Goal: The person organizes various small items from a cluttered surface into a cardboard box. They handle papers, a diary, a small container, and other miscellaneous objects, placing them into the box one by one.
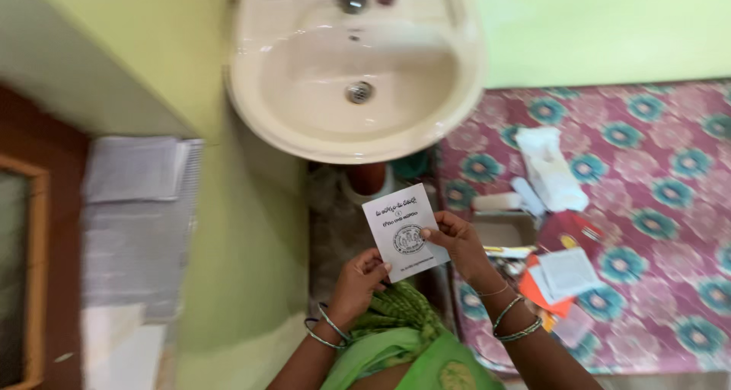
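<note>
While the frame is blurred, the stack of papers (137,215) at far left stays unreadable, cut by a wooden frame (34,276). Basin (358,78) above is dry, only a drain in it; tap cropped at the top edge. My left hand (358,282) has its grip pinched on the white booklet's (403,232) lower corner, right hand (457,241) clamped on its right edge, held below the basin. Bed (655,207) at right: loose papers, a small open box (502,229), contents unclear.

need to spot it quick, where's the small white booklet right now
In the head view the small white booklet is centre frame, held between the left hand and right hand, just below the washbasin.
</note>
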